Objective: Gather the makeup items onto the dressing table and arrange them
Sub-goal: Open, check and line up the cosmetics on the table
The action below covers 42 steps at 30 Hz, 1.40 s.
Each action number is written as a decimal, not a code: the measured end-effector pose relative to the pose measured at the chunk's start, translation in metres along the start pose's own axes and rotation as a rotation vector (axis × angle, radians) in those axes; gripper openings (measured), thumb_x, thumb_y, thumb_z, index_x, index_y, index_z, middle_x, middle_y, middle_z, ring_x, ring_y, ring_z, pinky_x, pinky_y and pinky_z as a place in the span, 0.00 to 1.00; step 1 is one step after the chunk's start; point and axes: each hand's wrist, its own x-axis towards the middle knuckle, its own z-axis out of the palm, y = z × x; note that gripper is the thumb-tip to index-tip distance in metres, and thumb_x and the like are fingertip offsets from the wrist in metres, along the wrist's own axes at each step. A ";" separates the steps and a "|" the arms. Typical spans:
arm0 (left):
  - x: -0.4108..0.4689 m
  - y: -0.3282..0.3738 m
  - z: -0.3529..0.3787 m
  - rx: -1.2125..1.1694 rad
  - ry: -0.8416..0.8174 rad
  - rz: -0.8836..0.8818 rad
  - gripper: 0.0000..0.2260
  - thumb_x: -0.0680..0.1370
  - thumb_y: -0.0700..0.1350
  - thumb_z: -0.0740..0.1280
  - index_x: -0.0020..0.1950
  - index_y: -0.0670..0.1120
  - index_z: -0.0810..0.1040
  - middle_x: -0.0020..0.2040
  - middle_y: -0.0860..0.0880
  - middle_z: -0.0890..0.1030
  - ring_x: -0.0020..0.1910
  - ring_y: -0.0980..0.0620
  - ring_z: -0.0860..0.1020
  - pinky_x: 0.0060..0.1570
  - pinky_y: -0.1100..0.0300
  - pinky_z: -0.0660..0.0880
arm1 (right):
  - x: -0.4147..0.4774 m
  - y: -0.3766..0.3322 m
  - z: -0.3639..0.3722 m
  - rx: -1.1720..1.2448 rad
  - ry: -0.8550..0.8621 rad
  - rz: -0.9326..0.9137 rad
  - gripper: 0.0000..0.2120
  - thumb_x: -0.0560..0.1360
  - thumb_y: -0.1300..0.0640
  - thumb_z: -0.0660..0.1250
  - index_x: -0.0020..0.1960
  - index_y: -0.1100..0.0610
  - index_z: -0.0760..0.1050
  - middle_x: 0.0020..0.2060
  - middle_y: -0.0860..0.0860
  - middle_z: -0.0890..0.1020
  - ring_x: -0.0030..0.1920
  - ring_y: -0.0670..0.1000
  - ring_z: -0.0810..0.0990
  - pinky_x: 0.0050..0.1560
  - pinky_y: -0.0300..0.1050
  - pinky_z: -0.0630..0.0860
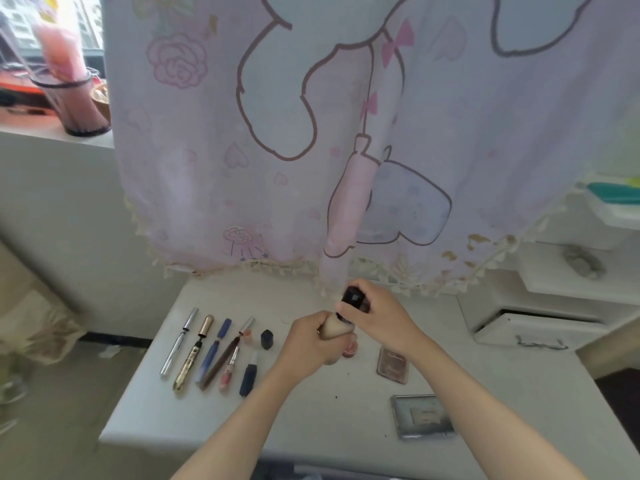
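Observation:
Above the white dressing table [311, 417] I hold a beige foundation bottle [336, 325]. My left hand [311, 341] grips its body, and my right hand [379, 315] grips its black cap [353, 299]. On the table's left side several pens and tubes lie in a row: a silver pen [178, 344], a gold mascara [194, 355], a blue pen [213, 351], a brown pencil [225, 358], a pink lip gloss [229, 370] and a dark blue tube [249, 374]. A small dark cap [267, 338] stands beside them. A pink pot [349, 348] shows under my left hand.
A pink compact [393, 365] and a silver palette [422, 415] lie on the table's right side. A pink printed curtain [311, 133] hangs down to the table's back edge. White drawers [540, 327] stand to the right, one partly open. A holder with pink contents [79, 98] sits on the windowsill.

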 end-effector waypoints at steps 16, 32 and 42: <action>-0.039 0.003 0.047 0.078 0.015 -0.121 0.12 0.73 0.36 0.68 0.31 0.48 0.71 0.25 0.55 0.69 0.23 0.61 0.65 0.25 0.71 0.62 | -0.027 0.042 -0.002 0.455 0.101 0.173 0.11 0.70 0.63 0.68 0.31 0.60 0.71 0.25 0.50 0.71 0.22 0.40 0.67 0.24 0.30 0.63; -0.028 0.012 -0.002 0.049 0.077 -0.101 0.14 0.56 0.56 0.69 0.32 0.47 0.75 0.30 0.50 0.71 0.29 0.57 0.67 0.29 0.68 0.63 | 0.011 -0.004 0.009 0.492 0.073 0.251 0.18 0.67 0.63 0.69 0.23 0.54 0.64 0.21 0.47 0.64 0.23 0.43 0.61 0.26 0.38 0.57; -0.014 0.021 -0.032 0.140 -0.077 -0.110 0.14 0.59 0.56 0.68 0.34 0.46 0.74 0.30 0.51 0.71 0.30 0.56 0.68 0.31 0.66 0.63 | 0.017 -0.015 0.019 0.552 0.138 0.370 0.16 0.67 0.63 0.67 0.26 0.56 0.62 0.24 0.49 0.61 0.24 0.45 0.58 0.22 0.34 0.54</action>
